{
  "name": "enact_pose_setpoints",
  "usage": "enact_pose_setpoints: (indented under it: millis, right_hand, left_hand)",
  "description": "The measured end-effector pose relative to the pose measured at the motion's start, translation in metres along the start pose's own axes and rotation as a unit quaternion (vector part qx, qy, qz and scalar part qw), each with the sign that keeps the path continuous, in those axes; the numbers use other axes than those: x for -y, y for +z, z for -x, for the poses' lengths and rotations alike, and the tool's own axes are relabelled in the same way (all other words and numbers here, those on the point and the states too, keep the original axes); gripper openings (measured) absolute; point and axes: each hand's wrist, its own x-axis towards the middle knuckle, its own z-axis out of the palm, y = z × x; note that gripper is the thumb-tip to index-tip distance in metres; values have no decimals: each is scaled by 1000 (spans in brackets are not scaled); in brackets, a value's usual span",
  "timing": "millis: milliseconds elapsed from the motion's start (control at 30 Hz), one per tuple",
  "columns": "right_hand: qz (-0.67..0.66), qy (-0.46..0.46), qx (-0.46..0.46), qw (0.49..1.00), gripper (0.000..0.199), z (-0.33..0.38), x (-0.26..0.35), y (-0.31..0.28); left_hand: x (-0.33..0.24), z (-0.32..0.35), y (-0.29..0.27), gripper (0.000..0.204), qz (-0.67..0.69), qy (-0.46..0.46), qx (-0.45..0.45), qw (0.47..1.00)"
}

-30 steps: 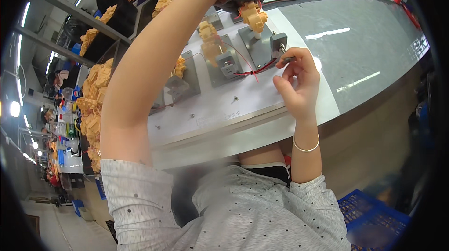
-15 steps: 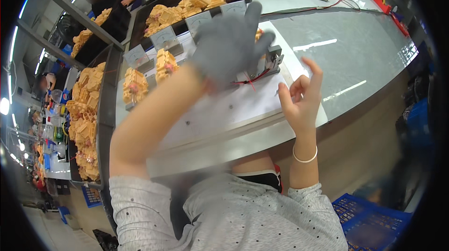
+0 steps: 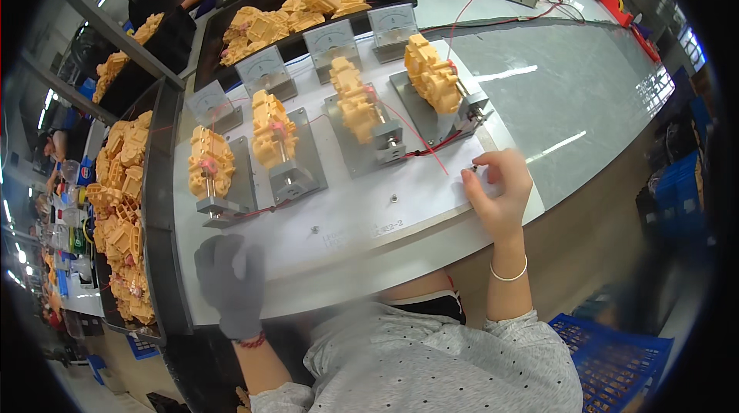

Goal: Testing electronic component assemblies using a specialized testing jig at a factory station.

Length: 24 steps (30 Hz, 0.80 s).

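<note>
The right hand (image 3: 500,193) rests at the near right edge of the white test board (image 3: 339,228), fingers curled, thumb and forefinger pinched on what looks like the small metal tip of a thin wire (image 3: 431,153) — too small to be sure. That lead is light, limp and easily kinked; it is best taken at the stiff end, not along the soft run. The wire runs up to the rightmost grey fixture (image 3: 443,117), where a yellow plastic gear housing (image 3: 431,74) sits clamped; three more stand in a row to its left. Those housings look rigid, light and a little brittle at the teeth — the flat sides are the place to grip.

The gloved left hand (image 3: 229,282) lies at the board's near left corner, fingers loosely spread, holding nothing I can make out.

Half a second ago this glove was raised high over the fixtures, hiding them; now it is down and the whole row shows. The right hand has barely shifted
</note>
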Motion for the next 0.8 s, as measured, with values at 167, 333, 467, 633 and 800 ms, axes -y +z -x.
enact_pose_setpoints:
  millis: [167,333,467,633,800]
  right_hand:
    - [-21,19,8,1000,12,5,-12,-1]
    - [-20,42,11,999,11,7,-10,1]
    - [10,17,30,999,11,1,3,-5]
    - [80,-72,30,994,12,-5,46,9]
    - [-35,-56,208,976,14,-8,76,39]
  left_hand:
    - [4,6,14,12,72,-41,-17,996]
    - [13,6,14,14,117,-19,-12,993]
    - [5,1,10,15,82,-5,-22,996]
    - [-42,-13,-5,14,180,19,-36,983]
    - [-63,-26,24,10,205,13,127,970]
